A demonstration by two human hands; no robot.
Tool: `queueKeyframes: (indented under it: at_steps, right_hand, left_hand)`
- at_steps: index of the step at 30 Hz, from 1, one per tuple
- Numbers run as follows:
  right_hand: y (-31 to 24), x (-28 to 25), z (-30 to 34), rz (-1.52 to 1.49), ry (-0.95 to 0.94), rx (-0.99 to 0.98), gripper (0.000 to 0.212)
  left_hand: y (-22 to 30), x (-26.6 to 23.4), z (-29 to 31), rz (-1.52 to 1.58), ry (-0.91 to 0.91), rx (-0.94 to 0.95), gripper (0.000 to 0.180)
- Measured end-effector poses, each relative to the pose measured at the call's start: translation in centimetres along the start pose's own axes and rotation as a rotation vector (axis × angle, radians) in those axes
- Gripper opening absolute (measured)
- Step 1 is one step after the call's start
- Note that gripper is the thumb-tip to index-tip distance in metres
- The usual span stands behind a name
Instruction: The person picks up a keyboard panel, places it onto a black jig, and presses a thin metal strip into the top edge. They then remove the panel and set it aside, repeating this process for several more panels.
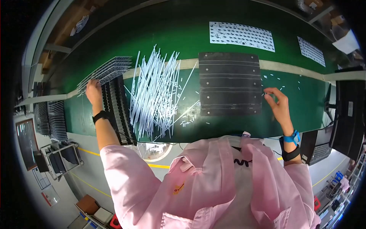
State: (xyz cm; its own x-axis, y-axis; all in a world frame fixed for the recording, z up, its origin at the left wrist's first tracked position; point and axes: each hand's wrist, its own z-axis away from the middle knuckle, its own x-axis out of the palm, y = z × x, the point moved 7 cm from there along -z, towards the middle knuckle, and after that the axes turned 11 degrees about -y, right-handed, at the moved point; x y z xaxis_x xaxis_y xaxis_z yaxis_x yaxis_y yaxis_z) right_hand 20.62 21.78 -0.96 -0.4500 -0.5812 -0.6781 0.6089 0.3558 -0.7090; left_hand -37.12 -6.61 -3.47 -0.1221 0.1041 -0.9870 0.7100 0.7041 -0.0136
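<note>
My left hand [93,92] is at the far left, its fingers curled round the near edge of one of several thin grey panels [110,68]. These panels stand in a row in a black slotted rack [116,103]. My right hand [278,102] is just off the right edge of a dark flat board [230,91] with cross grooves and screws. Its thumb and forefinger are bent and apart, and I make out nothing held between them. Between the rack and the board lies a big loose heap of long thin white sticks [156,91].
Short white bits [185,123] lie scattered round the heap and right of the board. Two white sheets with rows of small dark marks, one larger [242,36] and one smaller [311,51], lie on the green table [167,28]. A monitor [347,110] stands at the right.
</note>
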Motion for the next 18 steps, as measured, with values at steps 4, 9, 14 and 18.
queueKeyframes:
  at_steps: [4, 9, 14, 18]
  right_hand:
    - [-0.6, -1.6, 0.5, -0.007, -0.003, 0.108, 0.016]
    - [-8.3, -3.5, 1.7, 0.324, 0.321, -0.373, 0.022]
    - [-12.8, -0.4, 1.4, 0.615, 0.329, -0.573, 0.019]
    - [-2.2, 1.6, -0.8, 0.682, -0.119, -0.238, 0.011]
  left_hand:
    - [1.3, -1.3, -1.1, -0.065, -0.163, 0.070, 0.013]
    - [24.2, -11.3, 5.3, 0.117, -0.154, 0.579, 0.025]
    - [42.9, -11.4, 13.3, 0.248, -0.376, 0.962, 0.020]
    - [46.1, -8.0, 14.4, 0.480, -0.377, 1.054, 0.013]
